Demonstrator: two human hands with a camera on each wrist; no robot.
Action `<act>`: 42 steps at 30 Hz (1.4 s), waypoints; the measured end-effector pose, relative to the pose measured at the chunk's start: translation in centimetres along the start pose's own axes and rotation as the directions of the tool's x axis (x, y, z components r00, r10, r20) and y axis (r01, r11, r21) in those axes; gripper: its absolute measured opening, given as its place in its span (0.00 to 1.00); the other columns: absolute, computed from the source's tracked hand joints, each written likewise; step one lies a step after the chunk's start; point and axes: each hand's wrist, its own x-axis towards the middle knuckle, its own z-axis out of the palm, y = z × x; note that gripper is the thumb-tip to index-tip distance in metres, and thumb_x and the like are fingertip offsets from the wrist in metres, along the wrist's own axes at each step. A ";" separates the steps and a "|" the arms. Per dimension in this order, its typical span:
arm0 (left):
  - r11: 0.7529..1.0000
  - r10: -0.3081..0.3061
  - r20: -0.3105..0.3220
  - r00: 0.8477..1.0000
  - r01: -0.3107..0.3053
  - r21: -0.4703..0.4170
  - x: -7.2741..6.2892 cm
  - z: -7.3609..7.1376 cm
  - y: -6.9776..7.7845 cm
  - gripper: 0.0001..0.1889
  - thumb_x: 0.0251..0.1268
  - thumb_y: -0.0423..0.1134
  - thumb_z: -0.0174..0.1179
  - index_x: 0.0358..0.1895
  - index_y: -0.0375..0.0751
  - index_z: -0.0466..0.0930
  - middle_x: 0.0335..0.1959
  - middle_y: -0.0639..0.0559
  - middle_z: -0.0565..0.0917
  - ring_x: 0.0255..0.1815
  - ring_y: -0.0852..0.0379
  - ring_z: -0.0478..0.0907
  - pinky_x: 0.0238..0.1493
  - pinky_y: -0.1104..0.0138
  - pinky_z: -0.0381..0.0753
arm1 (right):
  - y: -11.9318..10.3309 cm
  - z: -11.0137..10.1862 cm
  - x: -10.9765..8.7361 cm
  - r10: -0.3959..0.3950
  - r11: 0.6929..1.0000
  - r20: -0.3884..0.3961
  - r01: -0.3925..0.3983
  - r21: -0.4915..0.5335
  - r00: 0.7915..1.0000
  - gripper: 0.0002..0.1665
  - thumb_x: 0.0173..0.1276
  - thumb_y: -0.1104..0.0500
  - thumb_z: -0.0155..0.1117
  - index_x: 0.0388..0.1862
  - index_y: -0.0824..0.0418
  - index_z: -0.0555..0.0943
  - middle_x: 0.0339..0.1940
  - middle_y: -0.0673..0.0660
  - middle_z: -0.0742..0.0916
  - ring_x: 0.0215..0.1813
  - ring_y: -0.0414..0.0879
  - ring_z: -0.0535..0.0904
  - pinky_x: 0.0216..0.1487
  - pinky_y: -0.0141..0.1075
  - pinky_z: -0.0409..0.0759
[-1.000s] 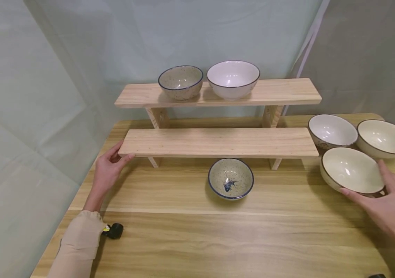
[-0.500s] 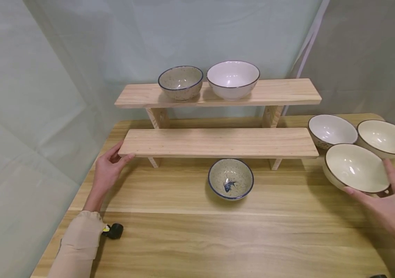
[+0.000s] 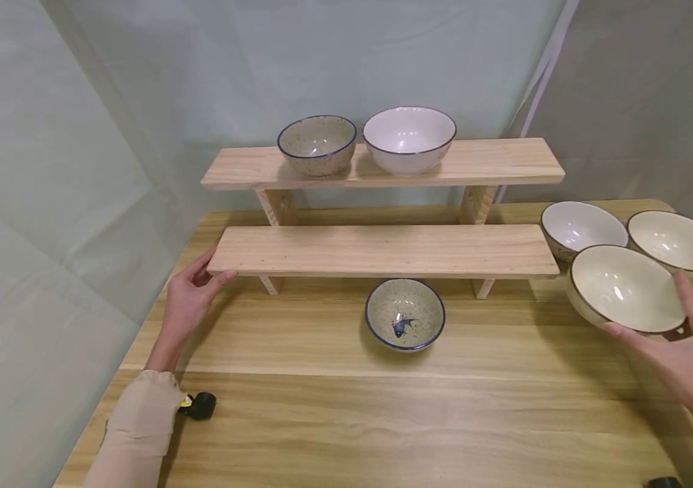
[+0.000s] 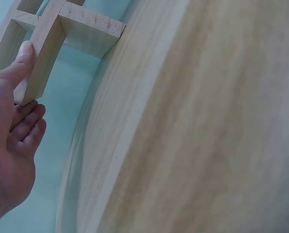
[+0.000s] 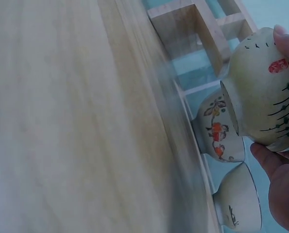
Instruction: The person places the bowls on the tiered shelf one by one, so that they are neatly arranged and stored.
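Observation:
My left hand (image 3: 190,293) grips the left end of the lower board of a two-tier wooden shelf (image 3: 383,251); in the left wrist view the thumb (image 4: 24,56) lies along the board, with curled fingers at its end. On the right, my right hand (image 3: 682,352) holds a cream bowl (image 3: 624,288) with a dark rim, thumb and fingers on opposite sides. The right wrist view shows this bowl's painted outside (image 5: 261,92), its foot raised off the table. Behind it stand a white bowl (image 3: 583,227) and another cream bowl (image 3: 676,240).
A speckled bowl (image 3: 316,144) and a white bowl (image 3: 409,135) sit on the top board (image 3: 505,159). In front of the shelf, a speckled bowl with a blue fish (image 3: 404,314) rests on the wooden table (image 3: 352,420). Pale fabric (image 3: 108,169) hangs behind and left.
My right hand has raised the cream bowl and shifted it slightly right and away from me. My left hand and the shelf have stayed in place.

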 end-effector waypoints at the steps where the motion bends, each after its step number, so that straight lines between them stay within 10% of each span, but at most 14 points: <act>1: 1.000 0.001 0.001 1.000 -0.001 0.002 0.0 0.0 0.0 0.38 0.73 0.47 0.67 0.79 0.37 0.64 0.70 0.32 0.74 0.69 0.37 0.72 0.48 0.82 0.76 | -0.1 0.0 0.1 -0.001 1.000 0.000 0.001 0.001 1.000 0.64 0.54 0.78 0.76 0.85 0.56 0.56 0.77 0.58 0.66 0.69 0.36 0.66 0.57 0.14 0.67; 42: 0.999 0.009 -0.003 1.000 -0.009 0.035 0.0 0.0 -0.1 0.38 0.73 0.47 0.67 0.79 0.37 0.64 0.69 0.33 0.75 0.67 0.40 0.75 0.47 0.82 0.76 | -2.8 1.6 2.3 -0.085 0.995 0.002 0.085 0.059 0.996 0.63 0.50 0.84 0.74 0.84 0.59 0.59 0.78 0.60 0.66 0.65 0.39 0.71 0.54 0.16 0.70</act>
